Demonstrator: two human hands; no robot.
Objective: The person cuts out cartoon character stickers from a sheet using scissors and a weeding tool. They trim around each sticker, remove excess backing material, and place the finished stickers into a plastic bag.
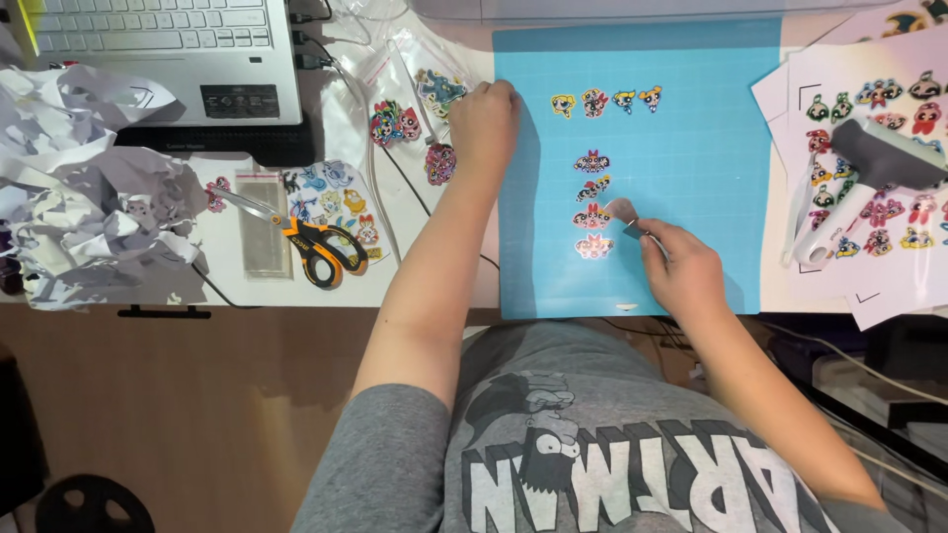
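The right hand (681,271) has its fingers pinched on a small scraper (624,217), its edge at the stickers (592,202) mid-mat. Thin, light and floppy (likely tear-prone), best lifted by an edge. Left hand (484,123) presses flat, fingers together, on the blue mat's (691,178) far-left corner on the desk (434,266).

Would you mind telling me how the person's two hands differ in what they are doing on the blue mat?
The left hand lies at the blue mat's left edge, empty. The right hand is lower down, pinching a small tool at the column of stickers. The left arm stretches further up the desk. Both are bare.
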